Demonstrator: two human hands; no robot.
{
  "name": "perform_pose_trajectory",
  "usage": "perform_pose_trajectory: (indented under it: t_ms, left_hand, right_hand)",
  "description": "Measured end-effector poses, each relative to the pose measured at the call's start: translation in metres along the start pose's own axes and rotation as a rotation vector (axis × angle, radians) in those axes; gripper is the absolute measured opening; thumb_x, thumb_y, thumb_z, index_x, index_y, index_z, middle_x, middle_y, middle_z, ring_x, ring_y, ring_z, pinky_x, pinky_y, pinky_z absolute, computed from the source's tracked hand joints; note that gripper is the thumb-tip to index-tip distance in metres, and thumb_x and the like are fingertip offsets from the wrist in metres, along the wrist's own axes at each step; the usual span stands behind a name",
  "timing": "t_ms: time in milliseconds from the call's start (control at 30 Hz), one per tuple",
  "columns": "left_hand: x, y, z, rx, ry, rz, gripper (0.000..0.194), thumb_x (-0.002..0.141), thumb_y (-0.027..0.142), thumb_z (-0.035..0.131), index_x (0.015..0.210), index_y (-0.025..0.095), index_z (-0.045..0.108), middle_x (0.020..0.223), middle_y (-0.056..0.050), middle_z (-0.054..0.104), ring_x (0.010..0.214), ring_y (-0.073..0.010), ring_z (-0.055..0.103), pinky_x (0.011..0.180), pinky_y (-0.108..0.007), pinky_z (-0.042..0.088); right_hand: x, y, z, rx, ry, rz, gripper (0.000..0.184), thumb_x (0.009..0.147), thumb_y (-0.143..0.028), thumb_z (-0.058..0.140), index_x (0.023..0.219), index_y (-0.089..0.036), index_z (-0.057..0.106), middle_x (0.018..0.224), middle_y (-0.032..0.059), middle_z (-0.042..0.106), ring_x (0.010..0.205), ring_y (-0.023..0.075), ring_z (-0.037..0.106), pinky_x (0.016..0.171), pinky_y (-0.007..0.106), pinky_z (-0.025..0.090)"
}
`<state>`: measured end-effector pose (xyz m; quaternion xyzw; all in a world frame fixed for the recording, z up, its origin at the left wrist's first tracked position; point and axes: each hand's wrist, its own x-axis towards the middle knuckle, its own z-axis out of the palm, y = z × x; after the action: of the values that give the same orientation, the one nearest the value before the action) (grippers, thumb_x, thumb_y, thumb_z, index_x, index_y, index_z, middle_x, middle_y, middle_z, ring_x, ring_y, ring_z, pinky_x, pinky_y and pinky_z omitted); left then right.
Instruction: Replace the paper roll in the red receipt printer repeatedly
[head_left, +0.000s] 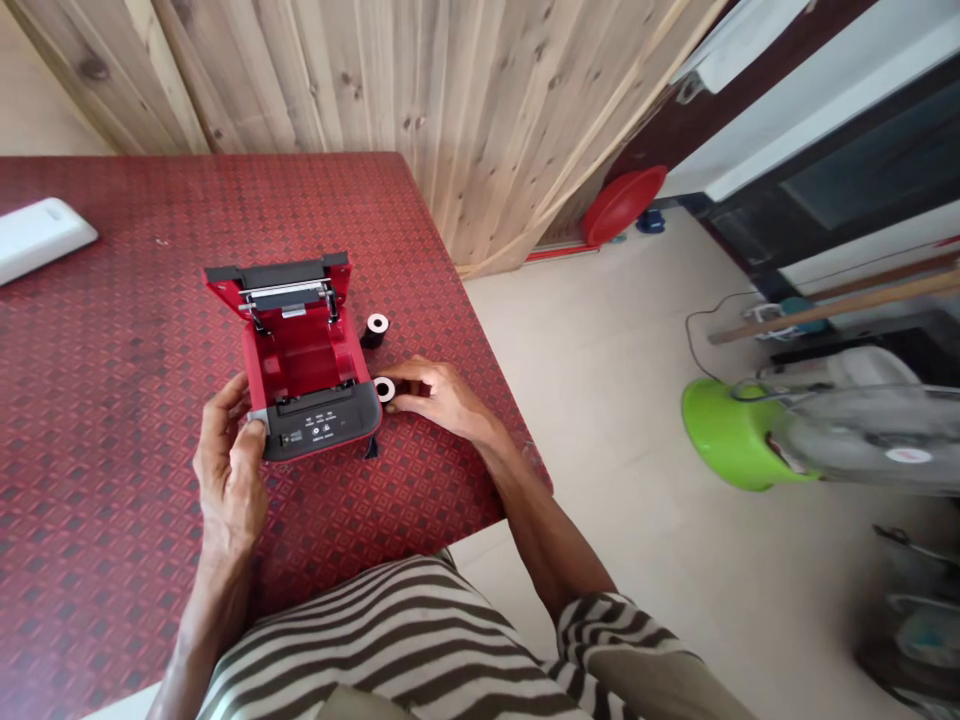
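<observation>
A red and black portable printer (324, 428) stands on the table with its lid (277, 275) raised, and its red inner bay (300, 362) looks bare. My left hand (232, 465) grips the printer's near left corner, thumb on top of the control panel and fingers along the side. To the right of the printer, my right hand (431, 395) pinches a small dark roll with a white end (385, 390) between thumb and fingers, close against the printer's side. Just behind it, a second such roll (375, 330) stands upright on the table.
The red patterned table (150, 400) ends at a right edge beyond my right forearm. A white device (45, 238) lies at the far left. Wooden planks (375, 80) rise behind the table. On the floor to the right are a green tub (724, 440) and a red basin (622, 205).
</observation>
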<state>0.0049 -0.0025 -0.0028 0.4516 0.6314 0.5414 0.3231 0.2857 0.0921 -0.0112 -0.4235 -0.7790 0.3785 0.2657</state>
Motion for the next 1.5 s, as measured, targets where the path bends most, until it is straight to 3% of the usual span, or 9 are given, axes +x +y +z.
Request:
perform_pose_trajectory:
  t_ms: [200, 367, 467, 600, 700, 967, 1233, 1333, 1500]
  left_hand:
    - [-0.001, 0.002, 0.0, -0.025, -0.004, -0.016, 0.053, 0.104, 0.051, 0.066, 0.149, 0.024, 0.07, 0.137, -0.009, 0.078, 0.125, -0.029, 0.071, 0.111, -0.042, 0.056]
    - [-0.002, 0.005, 0.0, -0.024, -0.025, -0.038, 0.055, 0.105, 0.054, 0.065, 0.152, 0.025, 0.068, 0.135, -0.009, 0.079, 0.123, -0.029, 0.073, 0.11, -0.045, 0.057]
    - [-0.003, 0.007, 0.0, -0.018, -0.026, -0.044, 0.054, 0.105, 0.055, 0.065, 0.15, 0.026, 0.068, 0.136, -0.01, 0.079, 0.122, -0.0303, 0.074, 0.109, -0.049, 0.058]
    - [-0.003, 0.008, 0.001, -0.014, -0.022, -0.038, 0.058, 0.104, 0.056, 0.065, 0.151, 0.022, 0.068, 0.142, -0.014, 0.075, 0.127, -0.0318, 0.072, 0.108, -0.048, 0.059]
    - [-0.004, 0.009, 0.001, -0.014, -0.042, -0.04, 0.061, 0.104, 0.057, 0.063, 0.152, 0.02, 0.067, 0.142, -0.015, 0.074, 0.126, -0.0315, 0.073, 0.106, -0.047, 0.06]
    - [-0.005, 0.009, 0.001, -0.016, -0.036, -0.064, 0.065, 0.103, 0.059, 0.063, 0.154, 0.018, 0.066, 0.146, -0.017, 0.072, 0.129, -0.0332, 0.071, 0.109, -0.05, 0.058]
    - [-0.003, 0.011, -0.001, -0.004, -0.046, -0.035, 0.063, 0.104, 0.057, 0.063, 0.152, 0.016, 0.067, 0.142, -0.016, 0.075, 0.127, -0.0317, 0.073, 0.109, -0.048, 0.06]
    - [-0.003, 0.009, -0.001, -0.016, -0.048, -0.032, 0.063, 0.104, 0.058, 0.064, 0.152, 0.018, 0.067, 0.144, -0.016, 0.075, 0.128, -0.0315, 0.074, 0.108, -0.047, 0.061]
    - [-0.004, 0.008, -0.003, -0.049, -0.046, -0.054, 0.065, 0.102, 0.059, 0.068, 0.152, 0.018, 0.068, 0.145, -0.016, 0.076, 0.127, -0.0325, 0.075, 0.107, -0.048, 0.062]
  right_hand:
    - [-0.011, -0.015, -0.015, 0.084, 0.089, -0.01, 0.023, 0.093, -0.025, 0.084, 0.116, -0.023, 0.081, 0.104, 0.0022, 0.082, 0.086, 0.0177, 0.073, 0.08, 0.033, 0.059]
    - [0.006, -0.076, -0.046, -0.099, 0.075, -0.254, 0.03, 0.105, -0.037, 0.079, 0.132, -0.026, 0.075, 0.117, 0.0044, 0.079, 0.1, 0.0221, 0.072, 0.095, 0.043, 0.064]
    - [0.038, -0.109, -0.034, -0.386, -0.022, -0.361, 0.023, 0.107, -0.027, 0.077, 0.129, -0.022, 0.076, 0.122, 0.0071, 0.079, 0.117, 0.0266, 0.072, 0.11, 0.049, 0.061]
    - [0.073, -0.129, 0.001, -0.737, -0.255, -0.208, 0.023, 0.103, -0.004, 0.07, 0.122, -0.014, 0.079, 0.121, 0.0133, 0.079, 0.115, 0.0286, 0.075, 0.096, 0.042, 0.064]
    - [0.086, -0.136, 0.014, -0.847, -0.371, -0.123, 0.029, 0.106, -0.001, 0.061, 0.126, -0.011, 0.079, 0.126, 0.0167, 0.08, 0.115, 0.0281, 0.077, 0.091, 0.038, 0.062]
    - [0.106, -0.144, 0.018, -0.904, -0.53, -0.066, 0.038, 0.111, 0.001, 0.048, 0.125, -0.009, 0.081, 0.123, 0.0191, 0.083, 0.118, 0.0307, 0.08, 0.088, 0.039, 0.059]
    - [0.102, -0.14, 0.018, -0.843, -0.48, -0.103, 0.033, 0.114, -0.004, 0.049, 0.123, -0.008, 0.08, 0.124, 0.0197, 0.083, 0.121, 0.0284, 0.078, 0.096, 0.039, 0.061]
    - [0.088, -0.132, 0.008, -0.692, -0.429, -0.2, 0.031, 0.112, -0.002, 0.053, 0.125, -0.012, 0.079, 0.122, 0.0141, 0.084, 0.116, 0.0245, 0.078, 0.104, 0.039, 0.06]
    - [0.059, -0.118, -0.002, -0.403, -0.369, -0.339, 0.012, 0.112, -0.022, 0.071, 0.112, -0.017, 0.081, 0.116, 0.0094, 0.085, 0.111, 0.0233, 0.077, 0.11, 0.043, 0.058]
